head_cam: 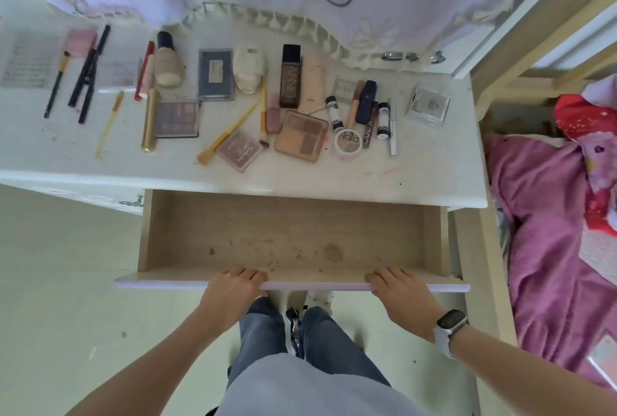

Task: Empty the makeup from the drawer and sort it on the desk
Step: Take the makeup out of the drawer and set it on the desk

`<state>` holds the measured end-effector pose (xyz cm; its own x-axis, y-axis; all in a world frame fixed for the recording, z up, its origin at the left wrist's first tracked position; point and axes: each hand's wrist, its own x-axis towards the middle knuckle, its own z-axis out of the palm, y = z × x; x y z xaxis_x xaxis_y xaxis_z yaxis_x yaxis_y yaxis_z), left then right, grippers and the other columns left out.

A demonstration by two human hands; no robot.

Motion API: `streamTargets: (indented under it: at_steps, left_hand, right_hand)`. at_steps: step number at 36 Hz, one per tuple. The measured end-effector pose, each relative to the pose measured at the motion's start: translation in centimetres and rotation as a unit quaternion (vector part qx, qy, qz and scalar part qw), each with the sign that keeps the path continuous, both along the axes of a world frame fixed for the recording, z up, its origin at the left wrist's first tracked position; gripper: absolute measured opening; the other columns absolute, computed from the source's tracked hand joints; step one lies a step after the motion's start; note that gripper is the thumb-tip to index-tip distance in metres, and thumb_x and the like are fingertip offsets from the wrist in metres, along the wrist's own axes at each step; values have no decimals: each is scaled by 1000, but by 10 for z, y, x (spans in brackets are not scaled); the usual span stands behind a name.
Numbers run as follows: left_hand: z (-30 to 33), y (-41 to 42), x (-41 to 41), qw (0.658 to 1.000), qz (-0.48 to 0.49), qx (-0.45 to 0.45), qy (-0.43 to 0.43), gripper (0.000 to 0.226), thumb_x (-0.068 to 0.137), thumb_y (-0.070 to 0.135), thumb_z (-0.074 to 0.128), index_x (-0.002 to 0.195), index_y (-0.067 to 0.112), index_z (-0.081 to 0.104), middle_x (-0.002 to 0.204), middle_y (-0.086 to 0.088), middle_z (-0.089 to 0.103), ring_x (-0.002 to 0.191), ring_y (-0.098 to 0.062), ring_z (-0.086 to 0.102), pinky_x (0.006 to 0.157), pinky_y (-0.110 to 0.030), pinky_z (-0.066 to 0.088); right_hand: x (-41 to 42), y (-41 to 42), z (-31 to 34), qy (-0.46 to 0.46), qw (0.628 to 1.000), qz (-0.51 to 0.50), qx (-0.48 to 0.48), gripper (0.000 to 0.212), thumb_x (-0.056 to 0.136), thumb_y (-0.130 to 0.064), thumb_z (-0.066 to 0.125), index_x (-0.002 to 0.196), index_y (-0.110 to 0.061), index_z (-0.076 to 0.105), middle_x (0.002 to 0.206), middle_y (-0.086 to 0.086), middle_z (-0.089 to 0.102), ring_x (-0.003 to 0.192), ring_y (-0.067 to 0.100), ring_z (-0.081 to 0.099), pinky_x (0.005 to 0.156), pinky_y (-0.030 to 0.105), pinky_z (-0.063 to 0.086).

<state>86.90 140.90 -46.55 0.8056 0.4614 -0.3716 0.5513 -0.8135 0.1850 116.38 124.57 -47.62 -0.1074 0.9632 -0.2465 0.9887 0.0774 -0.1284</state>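
The left hand (233,285) curls its fingers over the front panel of the pulled-out drawer (293,235), whose long axis runs left to right under the table (417,178) edge, its floor bare but for stains. The right hand (397,288), a watch (449,324) on its wrist, grips the same panel further right. Beyond the drawer the makeup (233,102) lies spread across the table, most pencils, brushes and bottles lying lengthwise away from the drawer.

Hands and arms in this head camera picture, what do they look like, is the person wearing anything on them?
Both forearms are bare, with no sleeves in view. The left hand wears nothing. Just behind the right hand, the wrist carries a smartwatch with a dark rectangular face and a pale grey band. No rings or gloves show.
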Motion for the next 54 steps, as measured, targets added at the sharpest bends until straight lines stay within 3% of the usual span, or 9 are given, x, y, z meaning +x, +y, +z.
streamTargets:
  at_steps: [5,10,13,19,30,43,47,50,54]
  left_hand:
    - [14,8,-2,999,-12,30,-24,37,43,28,92,71,24,68,57,12,62,46,-12,56,41,-16,14]
    - [22,16,5,996,9,65,-62,30,51,28,89,71,23,66,67,11,65,57,-14,62,38,-19,30]
    - [23,23,13,989,21,104,-103,40,55,19,85,91,18,68,102,-2,68,91,-25,65,71,-34,53]
    - [36,58,34,987,87,129,-47,92,46,35,91,126,9,55,134,-16,52,121,-36,50,97,-52,40]
    - [31,98,70,979,86,168,-75,72,49,20,90,111,8,55,109,-10,63,97,-32,61,77,-41,47]
    - [40,94,79,984,150,90,-47,56,53,15,83,105,13,62,110,-7,62,97,-31,61,73,-39,50]
    - [68,100,70,980,188,11,-59,51,90,28,54,139,18,40,140,0,45,127,-23,43,100,-38,37]
    - [93,112,50,968,232,35,-87,45,96,34,43,139,21,39,139,3,46,128,-19,40,104,-33,29]
    - [134,138,-7,943,299,74,-127,41,95,32,46,136,23,45,136,4,50,128,-18,42,104,-33,29]
  right_hand:
    - [8,7,15,0,999,19,48,28,61,-17,80,84,-19,66,75,-4,64,60,17,59,53,26,45]
    - [10,13,20,-20,996,21,86,32,61,-23,82,88,-19,65,89,-3,66,81,21,61,70,33,48]
    - [10,21,22,-37,993,-37,109,43,60,-25,84,98,-14,64,111,6,63,108,27,51,94,44,36]
    - [21,59,38,-65,988,-121,77,93,60,-37,83,135,-5,38,144,19,39,134,37,32,106,57,27]
    - [41,118,39,-51,981,-165,87,95,41,-28,93,119,0,47,112,23,59,100,45,59,83,52,52]
    - [23,126,56,-78,972,-223,5,77,42,-21,89,109,2,59,109,24,61,98,45,60,79,51,54]
    - [-1,146,86,-48,977,-201,56,41,55,-18,82,92,-8,67,102,15,66,90,34,65,73,42,55]
    - [-30,179,111,25,984,-151,91,22,75,-20,61,95,-11,67,89,6,67,81,26,65,64,36,52]
    - [-93,239,158,103,987,-74,97,39,89,-31,27,100,-16,62,92,1,64,86,21,60,69,31,48]
